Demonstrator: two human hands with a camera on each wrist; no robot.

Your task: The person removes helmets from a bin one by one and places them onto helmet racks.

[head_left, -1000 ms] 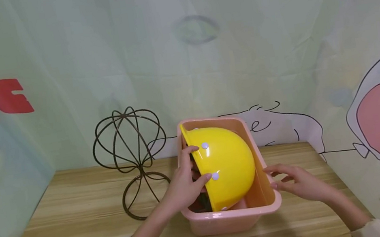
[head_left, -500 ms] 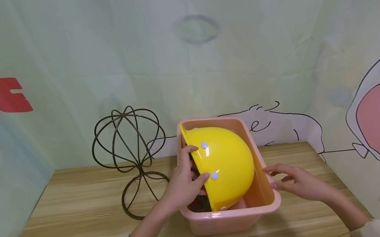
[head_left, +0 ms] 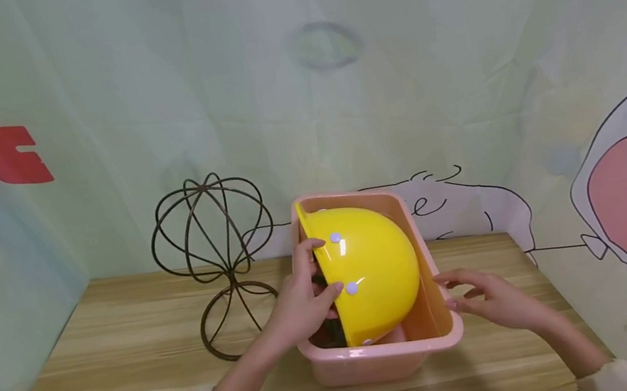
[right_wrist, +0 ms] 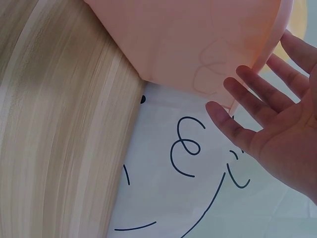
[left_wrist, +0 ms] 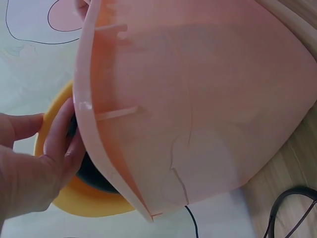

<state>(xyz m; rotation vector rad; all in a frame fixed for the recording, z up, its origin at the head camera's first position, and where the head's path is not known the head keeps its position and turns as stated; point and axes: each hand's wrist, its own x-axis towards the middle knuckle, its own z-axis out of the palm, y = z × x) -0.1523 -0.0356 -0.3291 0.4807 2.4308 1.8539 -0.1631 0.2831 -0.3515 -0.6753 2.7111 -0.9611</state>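
Observation:
A yellow helmet (head_left: 370, 268) lies on its side in a pink plastic bin (head_left: 385, 351), its domed shell turned right and its brim along the bin's left side. My left hand (head_left: 299, 305) grips the helmet's brim, thumb on the outer shell and other fingers reaching inside. The left wrist view shows those fingers by the dark lining (left_wrist: 96, 171), behind the bin's rim. On the bin's right side, my right hand (head_left: 487, 301) has its fingertips at the rim. Its fingers are spread and loosely bent in the right wrist view.
A dark wire stand (head_left: 232, 272) with a round cage top and ring base stands just left of the bin. Both are on a wood-grain table (head_left: 113, 360). A printed cloth backdrop (head_left: 250, 97) closes off the back and sides.
The left hand and the helmet have shifted very slightly left within the bin. The right hand keeps its place at the rim.

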